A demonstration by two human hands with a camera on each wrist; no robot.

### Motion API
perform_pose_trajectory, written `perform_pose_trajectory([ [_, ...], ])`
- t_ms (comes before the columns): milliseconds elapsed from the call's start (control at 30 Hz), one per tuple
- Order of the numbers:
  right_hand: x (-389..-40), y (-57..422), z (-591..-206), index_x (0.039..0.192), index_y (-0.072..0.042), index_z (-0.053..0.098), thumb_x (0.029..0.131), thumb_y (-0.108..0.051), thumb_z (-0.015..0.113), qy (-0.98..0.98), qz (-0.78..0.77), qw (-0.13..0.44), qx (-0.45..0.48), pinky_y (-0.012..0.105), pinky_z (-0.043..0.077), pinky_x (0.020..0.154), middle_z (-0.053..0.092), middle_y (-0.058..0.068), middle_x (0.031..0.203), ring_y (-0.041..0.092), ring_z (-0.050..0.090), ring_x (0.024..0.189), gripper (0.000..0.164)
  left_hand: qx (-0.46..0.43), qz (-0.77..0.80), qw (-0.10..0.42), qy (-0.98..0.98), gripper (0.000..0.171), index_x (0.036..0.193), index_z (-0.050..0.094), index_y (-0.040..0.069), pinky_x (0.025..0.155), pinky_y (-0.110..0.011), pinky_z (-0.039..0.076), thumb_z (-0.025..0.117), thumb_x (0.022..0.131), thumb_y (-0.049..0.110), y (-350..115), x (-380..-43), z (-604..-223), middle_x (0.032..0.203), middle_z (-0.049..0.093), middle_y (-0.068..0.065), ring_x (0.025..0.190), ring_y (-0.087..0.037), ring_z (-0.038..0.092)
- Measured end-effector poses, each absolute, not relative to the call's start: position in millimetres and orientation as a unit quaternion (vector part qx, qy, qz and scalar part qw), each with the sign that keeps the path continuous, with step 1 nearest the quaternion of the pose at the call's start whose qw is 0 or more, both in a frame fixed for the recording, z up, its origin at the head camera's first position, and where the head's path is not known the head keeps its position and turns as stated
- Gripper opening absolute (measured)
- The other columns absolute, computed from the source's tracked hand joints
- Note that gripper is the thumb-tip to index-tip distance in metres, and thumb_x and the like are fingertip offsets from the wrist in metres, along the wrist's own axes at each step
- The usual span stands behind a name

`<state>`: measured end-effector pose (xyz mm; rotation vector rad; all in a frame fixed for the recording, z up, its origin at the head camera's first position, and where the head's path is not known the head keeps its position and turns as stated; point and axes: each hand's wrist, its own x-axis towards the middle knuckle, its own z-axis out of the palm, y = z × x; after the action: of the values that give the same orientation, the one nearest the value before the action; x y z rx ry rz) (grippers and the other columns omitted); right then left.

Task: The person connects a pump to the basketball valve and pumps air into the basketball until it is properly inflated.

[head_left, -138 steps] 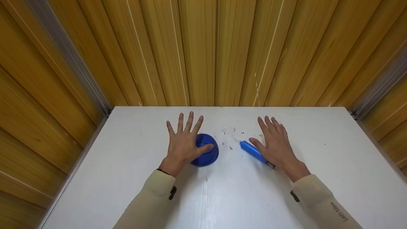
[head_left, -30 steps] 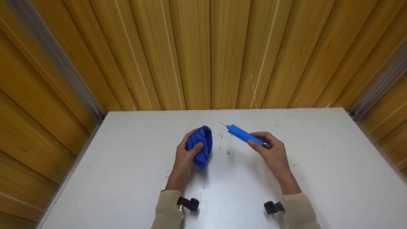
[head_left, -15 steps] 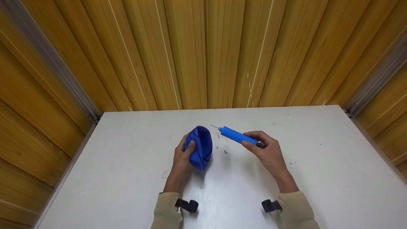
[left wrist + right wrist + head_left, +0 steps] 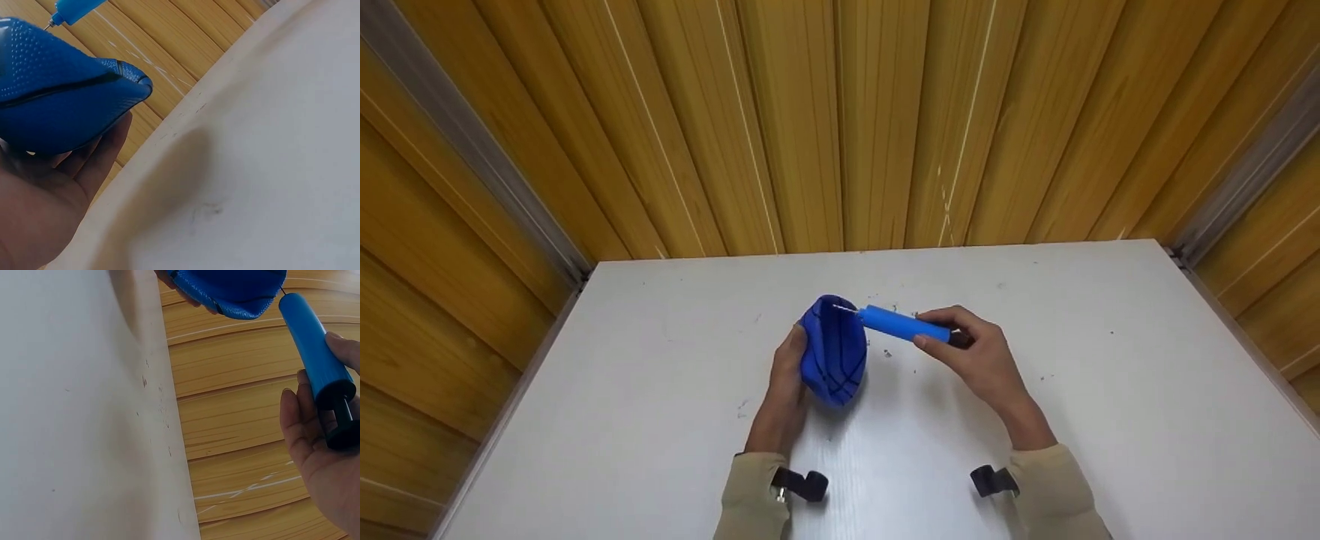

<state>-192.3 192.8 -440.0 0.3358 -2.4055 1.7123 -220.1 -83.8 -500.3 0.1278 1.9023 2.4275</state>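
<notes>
"Can you make out the tip of that needle [image 4: 846, 308]?"

"Partly. From above it crosses the hollow of the limp blue ball [image 4: 840, 360], near the far end, but I can't tell whether it touches. Seen from the left wrist, the ball's edge hides it."

"And the ball itself?"

"Caved in and held up above the white table [image 4: 660, 360], around the middle, its hollow towards the right. The left wrist view cuts off part of it, and so does the right wrist view. Those dark specks [image 4: 887, 352] on the table are too small to name, and both sleeves [image 4: 754, 487] run out of sight at the near side."

"How is the left hand [image 4: 787, 364] holding on?"

"It grips the ball from the left — from above, most of its fingers are hidden behind the ball; from the left wrist some show, reaching along the underside."

"And the right hand [image 4: 979, 356]?"

"A narrow grip — thumb and fingers round the blue pump [image 4: 901, 324], close to its black handle [image 4: 958, 340]. The fingers partly cover that handle from above; the right wrist view shows it better, though its end is cut off. The pump points left, at the ball."
</notes>
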Motion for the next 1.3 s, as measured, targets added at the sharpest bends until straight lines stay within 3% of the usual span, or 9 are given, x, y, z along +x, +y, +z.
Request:
perform_pose_trajectory([
  [167,-191.6,190.8,-438.5,0.126,-0.013,0.076,0.096,-0.016,0.083,-0.801,0.579,0.089,0.125,0.033,0.056,0.083,0.072,0.007,0.117,0.029,0.066,0.094,0.031,0.037,0.788,0.037,0.613,0.09,0.159,0.044,0.001,0.124,-0.051,0.026,0.039,0.105,0.073,-82.6,-219.3,-499.2,0.149,0.056,-0.02,0.144,-0.034,0.046],
  [667,-187.0,186.9,-433.2,0.126,-0.012,0.076,0.096,-0.013,0.082,-0.798,0.58,0.094,0.135,0.032,0.056,0.083,0.071,0.006,0.116,0.032,0.065,0.095,0.031,0.018,0.78,0.06,0.622,0.088,0.157,0.049,0.006,0.125,-0.055,0.022,0.038,0.104,0.075,-81.6,-215.0,-495.9,0.148,0.057,-0.017,0.144,-0.033,0.046],
  [1033,-186.7,184.8,-433.0,0.123,-0.013,0.077,0.095,-0.013,0.083,-0.792,0.583,0.105,0.147,0.029,0.055,0.079,0.071,0.003,0.113,0.027,0.065,0.091,0.029,-0.029,0.777,0.104,0.62,0.099,0.167,0.031,0.012,0.126,-0.061,0.005,0.034,0.099,0.083,-80.5,-210.1,-493.9,0.17,0.029,-0.017,0.159,-0.037,0.017],
  [1300,-186.2,184.5,-432.7,0.123,-0.012,0.077,0.095,-0.013,0.082,-0.795,0.576,0.114,0.152,0.029,0.056,0.079,0.071,0.002,0.114,0.026,0.065,0.092,0.028,-0.022,0.792,0.108,0.6,0.099,0.163,0.041,0.014,0.126,-0.059,0.009,0.033,0.096,0.087,-79.9,-209.8,-490.8,0.166,0.037,-0.014,0.156,-0.033,0.027],
])
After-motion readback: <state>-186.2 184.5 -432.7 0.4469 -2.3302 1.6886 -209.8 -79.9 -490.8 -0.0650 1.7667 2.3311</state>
